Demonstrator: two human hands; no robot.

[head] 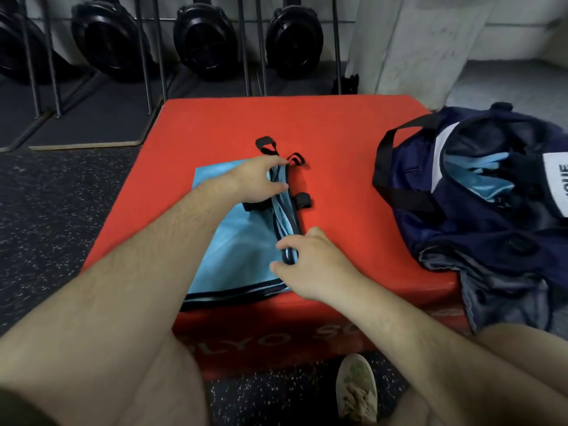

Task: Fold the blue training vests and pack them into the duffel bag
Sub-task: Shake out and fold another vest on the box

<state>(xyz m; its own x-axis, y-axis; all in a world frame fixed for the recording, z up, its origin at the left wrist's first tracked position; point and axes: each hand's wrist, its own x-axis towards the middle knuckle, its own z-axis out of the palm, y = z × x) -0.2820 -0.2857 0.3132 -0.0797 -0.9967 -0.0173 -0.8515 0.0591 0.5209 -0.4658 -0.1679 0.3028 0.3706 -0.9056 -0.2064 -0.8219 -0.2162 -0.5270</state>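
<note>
A light blue training vest (239, 253) with dark trim and black straps lies folded lengthwise on the red plyo box (338, 155). My left hand (258, 182) pinches the vest's right edge at the far end. My right hand (310, 262) pinches the same edge nearer to me, fingers curled round the trim. A navy duffel bag (479, 216) sits open on the box's right side. Light blue vest fabric (482, 176) shows inside its opening.
Black weight plates (203, 38) stand in a rack against the back wall. A dark mat (92, 118) lies on the speckled floor at the left. My shoe (356, 388) rests on the floor below the box. A grey concrete ledge (507, 78) is at the back right.
</note>
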